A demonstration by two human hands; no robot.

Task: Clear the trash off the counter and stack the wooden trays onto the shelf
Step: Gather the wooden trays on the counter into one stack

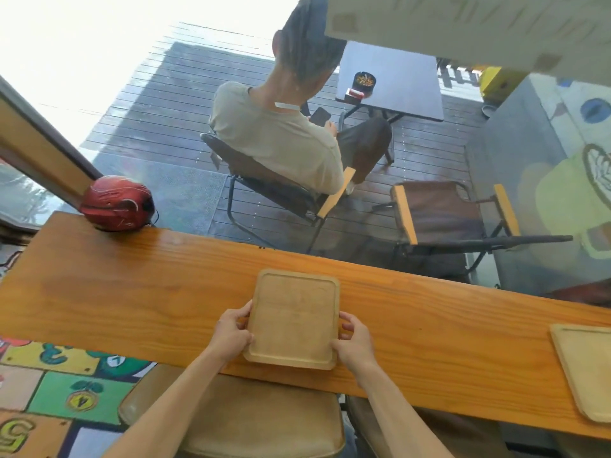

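Wooden tray [294,320] lies on the tabletop [132,292], left hand [229,335] and right hand [353,342] fingers pinching its side edges — second tray [585,368] cut off at right.

A second wooden tray [587,368] is cut off by the right edge. The fingertips of both hands are hidden under the centre tray [294,320]. Contents of the distant ashtray [365,81] are too small to identify.

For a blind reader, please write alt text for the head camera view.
Both hands, left hand and right hand, grip the sides of a wooden tray on a counter. A second tray lies right; a red helmet sits far left.
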